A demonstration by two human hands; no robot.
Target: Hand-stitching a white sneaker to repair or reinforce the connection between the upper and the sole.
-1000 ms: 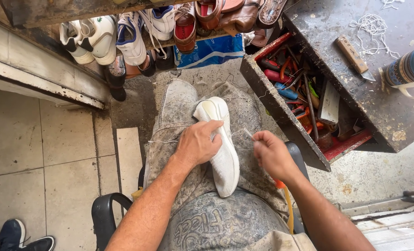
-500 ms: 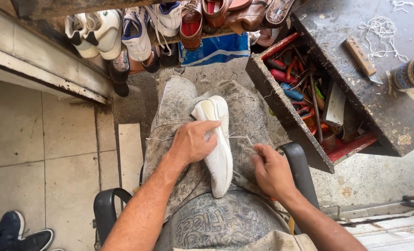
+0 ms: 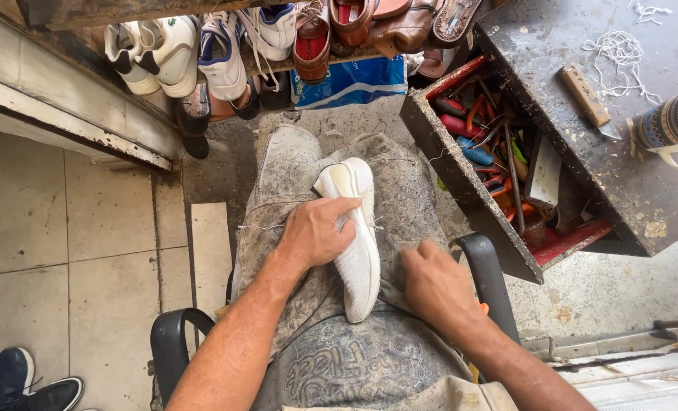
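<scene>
while the white knit sneaker [image 3: 356,243] lies sole-side along our lap, our left hand [image 3: 316,232] presses on it, fingers [image 3: 345,205] curled over its upper; our right hand [image 3: 435,285] rests on the thigh just beside, fingers bent together, holding nothing we can see.

Bare forearms; stained grey trousers [image 3: 293,164]

R hand [image 3: 438,285] has dropped from beside the white shoe [image 3: 354,236], where it was raised w/ fingers pinched 1 s ago, to lie knuckles-up on the lap nearer the body, just right of the shoe's heel. L hand [image 3: 316,232] has slid slightly nearer along the shoe. Shoe's toe now points a bit more left.
</scene>
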